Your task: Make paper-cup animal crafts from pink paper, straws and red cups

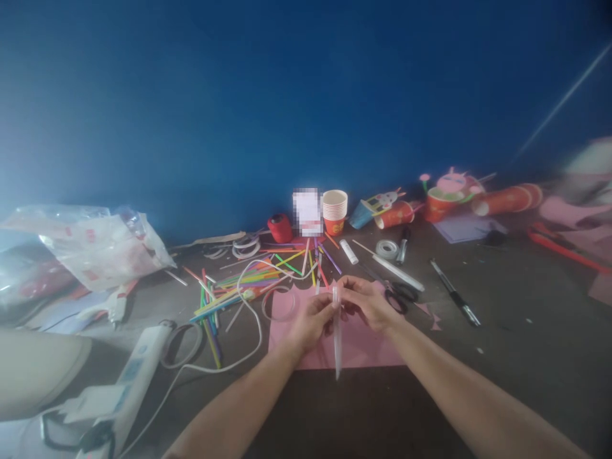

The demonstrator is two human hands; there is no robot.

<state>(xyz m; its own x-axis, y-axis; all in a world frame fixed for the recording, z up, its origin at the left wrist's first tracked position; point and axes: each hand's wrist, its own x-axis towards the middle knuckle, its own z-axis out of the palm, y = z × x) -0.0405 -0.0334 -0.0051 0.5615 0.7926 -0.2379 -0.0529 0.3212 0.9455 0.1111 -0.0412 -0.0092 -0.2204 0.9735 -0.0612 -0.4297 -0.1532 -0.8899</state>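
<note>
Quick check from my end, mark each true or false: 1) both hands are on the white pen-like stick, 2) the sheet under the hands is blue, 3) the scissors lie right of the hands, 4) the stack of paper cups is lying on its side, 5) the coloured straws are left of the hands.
1) True: the left hand and right hand both grip the white pen-like stick, which points down toward the camera.
2) False: the sheet is pink.
3) True: the scissors lie just right of the right hand.
4) False: the stack of paper cups stands upright by the blue wall.
5) True: the coloured straws are scattered to the left.
</note>
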